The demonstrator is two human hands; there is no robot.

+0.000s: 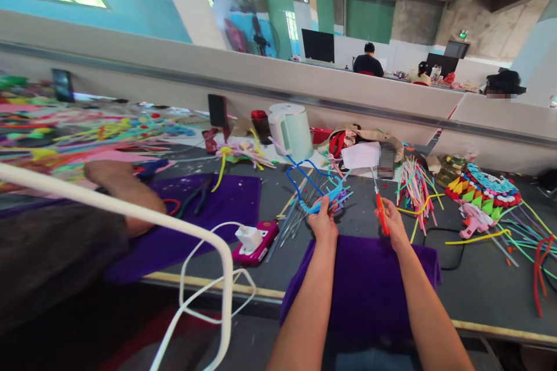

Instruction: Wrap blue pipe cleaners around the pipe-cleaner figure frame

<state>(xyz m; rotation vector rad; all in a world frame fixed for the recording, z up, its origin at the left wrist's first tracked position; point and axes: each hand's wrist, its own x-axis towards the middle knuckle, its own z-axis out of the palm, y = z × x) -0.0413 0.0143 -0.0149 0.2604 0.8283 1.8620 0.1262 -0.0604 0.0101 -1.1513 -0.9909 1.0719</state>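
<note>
My left hand (324, 221) is closed on a blue pipe-cleaner piece (333, 191), with bent loops reaching up and left and purple and pale blue ends showing at its right side. My right hand (394, 225) is wrapped round an orange-handled tool (382, 214) with a thin metal tip pointing up; whether it is scissors I cannot make out. The two hands are apart, above the far edge of a purple cloth (363, 284). Thin metal rods (296, 217) lie on the table left of my left hand.
A power strip (265, 243) with a white plug and cable lies to the left. Behind stand a pale green kettle (292, 130) and pipe-cleaner bundles (416, 185). A pink glue gun (475, 219) lies right. A co-worker's arm (139, 197) and a white tube (130, 206) occupy the left.
</note>
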